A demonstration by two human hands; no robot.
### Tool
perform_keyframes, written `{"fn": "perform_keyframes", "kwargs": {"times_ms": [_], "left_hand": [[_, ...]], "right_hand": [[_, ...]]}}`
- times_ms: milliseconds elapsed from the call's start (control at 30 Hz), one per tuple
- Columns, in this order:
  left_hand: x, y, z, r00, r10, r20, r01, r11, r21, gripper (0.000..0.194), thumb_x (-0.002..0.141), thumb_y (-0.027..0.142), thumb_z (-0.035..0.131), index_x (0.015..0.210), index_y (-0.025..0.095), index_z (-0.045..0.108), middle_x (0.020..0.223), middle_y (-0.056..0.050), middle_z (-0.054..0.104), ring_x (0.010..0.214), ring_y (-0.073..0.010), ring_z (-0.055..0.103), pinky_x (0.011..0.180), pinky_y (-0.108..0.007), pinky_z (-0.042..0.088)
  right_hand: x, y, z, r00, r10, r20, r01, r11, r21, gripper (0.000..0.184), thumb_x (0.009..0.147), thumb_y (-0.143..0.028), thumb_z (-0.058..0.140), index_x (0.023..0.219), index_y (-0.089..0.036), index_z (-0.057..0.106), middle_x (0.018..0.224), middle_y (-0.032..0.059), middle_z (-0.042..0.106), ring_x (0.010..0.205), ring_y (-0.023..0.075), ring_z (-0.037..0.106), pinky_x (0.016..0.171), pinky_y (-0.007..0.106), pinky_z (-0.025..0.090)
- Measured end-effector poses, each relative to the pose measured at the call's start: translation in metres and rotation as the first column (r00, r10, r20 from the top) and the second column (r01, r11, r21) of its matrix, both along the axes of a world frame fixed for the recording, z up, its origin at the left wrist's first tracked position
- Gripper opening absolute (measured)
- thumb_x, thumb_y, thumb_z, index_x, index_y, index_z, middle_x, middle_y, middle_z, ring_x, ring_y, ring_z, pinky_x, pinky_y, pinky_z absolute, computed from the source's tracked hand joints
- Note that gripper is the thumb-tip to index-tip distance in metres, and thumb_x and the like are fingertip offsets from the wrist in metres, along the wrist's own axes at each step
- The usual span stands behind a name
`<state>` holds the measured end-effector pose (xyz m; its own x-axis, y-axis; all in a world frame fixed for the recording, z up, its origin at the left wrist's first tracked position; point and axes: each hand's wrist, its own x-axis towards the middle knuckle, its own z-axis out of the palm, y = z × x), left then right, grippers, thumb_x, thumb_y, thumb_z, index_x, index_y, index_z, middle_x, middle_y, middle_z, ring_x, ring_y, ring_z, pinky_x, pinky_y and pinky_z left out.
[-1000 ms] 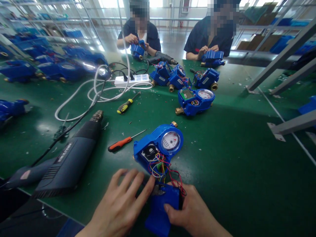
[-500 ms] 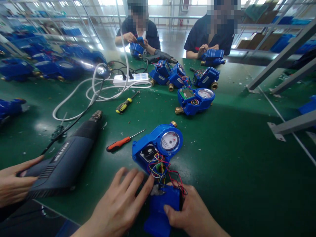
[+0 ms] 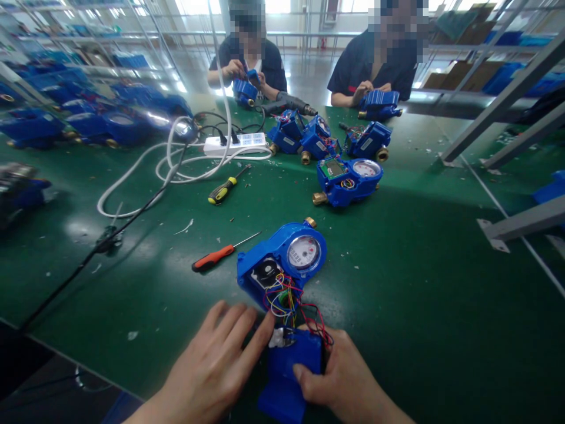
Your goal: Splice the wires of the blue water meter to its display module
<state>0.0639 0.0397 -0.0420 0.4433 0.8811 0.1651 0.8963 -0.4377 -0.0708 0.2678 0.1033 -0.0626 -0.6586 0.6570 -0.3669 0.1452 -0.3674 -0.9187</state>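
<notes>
An opened blue water meter point(image 3: 285, 262) with a round dial lies on the green table point(image 3: 419, 282) just beyond my hands. Coloured wires point(image 3: 291, 303) run from it to a blue cover piece point(image 3: 289, 368) at the near edge. My right hand point(image 3: 344, 383) grips that cover piece, thumb on top. My left hand point(image 3: 212, 368) rests beside it with fingers stretched forward, fingertips touching the wires and a small white part at the cover's top edge.
An orange-handled screwdriver point(image 3: 214, 257) lies left of the meter, a yellow-black one point(image 3: 226, 189) farther back. White cable loops and a power strip point(image 3: 233, 143) sit beyond. Several more blue meters point(image 3: 348, 176) stand mid-table. Two people across the table handle meters. A black cord point(image 3: 88, 253) crosses the left.
The dark heat gun that lay at the left was taken hold of by another person's hand and is gone from the table. My hands and the meter have barely moved.
</notes>
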Motion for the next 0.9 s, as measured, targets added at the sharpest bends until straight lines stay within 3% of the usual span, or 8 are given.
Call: {"fn": "perform_keyframes", "kwargs": {"times_ms": [567,733,900], "left_hand": [[-0.004,0.006,0.006,0.998,-0.052,-0.029,0.051,0.998,-0.026,0.043,0.083,0.003,0.035,0.123,0.014,0.045,0.1,-0.01,0.055,0.092,-0.0223,0.049,0.082,-0.043,0.039],[-0.006,0.009,0.01,0.998,-0.067,-0.002,0.066,0.995,-0.068,0.043,0.083,0.005,0.034,0.123,0.016,0.046,0.099,-0.01,0.055,0.089,-0.022,0.049,0.077,-0.042,0.039],[-0.005,0.011,0.015,1.0,-0.02,-0.01,0.02,0.999,-0.027,0.045,0.082,0.007,0.038,0.124,0.022,0.046,0.103,-0.009,0.054,0.095,-0.025,0.049,0.082,-0.049,0.036]], "right_hand": [[0.0,0.007,0.008,0.998,0.021,-0.061,-0.021,1.0,0.0,0.015,0.062,-0.01,0.055,0.075,-0.016,0.055,0.062,-0.0051,0.05,0.054,0.0087,0.039,0.051,0.02,0.036],[0.001,0.004,0.002,0.998,0.022,-0.054,-0.022,1.0,0.001,0.015,0.063,-0.01,0.056,0.077,-0.016,0.055,0.064,-0.0046,0.05,0.055,0.0089,0.04,0.052,0.021,0.036],[0.002,0.0,-0.004,0.999,0.033,-0.021,-0.033,0.999,-0.033,0.016,0.065,-0.012,0.057,0.08,-0.016,0.055,0.065,-0.0042,0.051,0.055,0.0088,0.04,0.053,0.021,0.039]]}}
